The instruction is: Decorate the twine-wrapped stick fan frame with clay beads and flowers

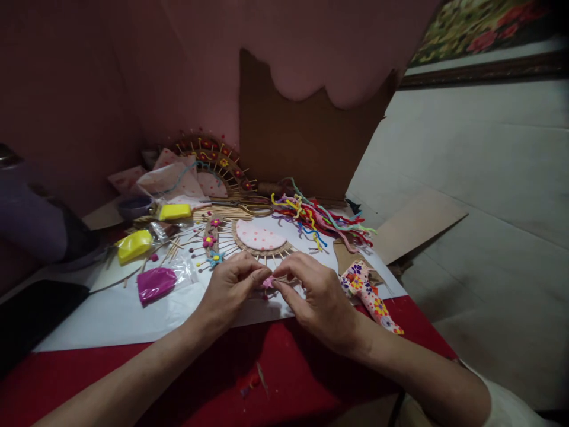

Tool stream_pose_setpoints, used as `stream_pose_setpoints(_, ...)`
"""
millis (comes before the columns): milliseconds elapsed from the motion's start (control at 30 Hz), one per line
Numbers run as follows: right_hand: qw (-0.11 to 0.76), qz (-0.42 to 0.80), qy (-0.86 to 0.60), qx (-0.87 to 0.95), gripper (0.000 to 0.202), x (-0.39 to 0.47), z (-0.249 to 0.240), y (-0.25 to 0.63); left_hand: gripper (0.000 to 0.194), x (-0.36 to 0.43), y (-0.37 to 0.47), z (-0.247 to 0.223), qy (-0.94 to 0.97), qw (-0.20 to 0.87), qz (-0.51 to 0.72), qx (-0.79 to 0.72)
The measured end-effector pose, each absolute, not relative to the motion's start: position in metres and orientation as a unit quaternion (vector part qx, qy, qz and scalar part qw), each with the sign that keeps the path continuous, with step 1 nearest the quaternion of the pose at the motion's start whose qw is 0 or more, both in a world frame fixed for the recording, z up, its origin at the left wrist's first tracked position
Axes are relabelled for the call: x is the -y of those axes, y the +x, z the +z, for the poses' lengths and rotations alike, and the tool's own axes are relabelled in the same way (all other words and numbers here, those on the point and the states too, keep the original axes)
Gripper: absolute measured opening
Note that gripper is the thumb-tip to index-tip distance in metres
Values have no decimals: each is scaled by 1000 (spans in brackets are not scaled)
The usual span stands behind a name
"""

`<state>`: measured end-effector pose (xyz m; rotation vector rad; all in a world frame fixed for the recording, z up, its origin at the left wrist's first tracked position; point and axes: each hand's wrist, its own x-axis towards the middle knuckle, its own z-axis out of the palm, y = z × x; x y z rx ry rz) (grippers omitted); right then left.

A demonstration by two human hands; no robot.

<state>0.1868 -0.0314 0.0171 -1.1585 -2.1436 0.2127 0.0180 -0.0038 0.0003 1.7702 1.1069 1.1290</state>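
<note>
1. The left forearm [128, 373] and right forearm [413, 362] cross the near red cloth [275, 362]; leaning could drag it.
2. The left hand [226, 287] and right hand [322, 299] clamp their fingertips on the pink flower [268, 283], just near of the fan [260, 235]; squeezing hard could bend its petals.
3. A careless knuckle could loosen the blue flower [216, 260].
4. An elbow swinging right could shove the patterned figure [377, 305] over the edge.

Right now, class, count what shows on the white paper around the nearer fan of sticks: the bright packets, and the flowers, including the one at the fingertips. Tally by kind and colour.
Yellow packets: 2
Magenta packet: 1
Magenta flowers: 2
Light blue flower: 1
Pale pink flower: 1
Total: 7
</note>
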Motion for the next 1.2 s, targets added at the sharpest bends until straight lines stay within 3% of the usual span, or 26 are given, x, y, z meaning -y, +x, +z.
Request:
stream_pose_setpoints(633,324,103,-440,831,7,28,27,177,33,10,13,0,644,416,479,-427)
stream_pose_setpoints(933,185,60,-430,882,6,7,17,184,33,3,2,1,566,393,541,-482)
stream_pose_setpoints(1200,145,23,-432,890,8,1,11,180,31,7,3,3,576,395,535,-474)
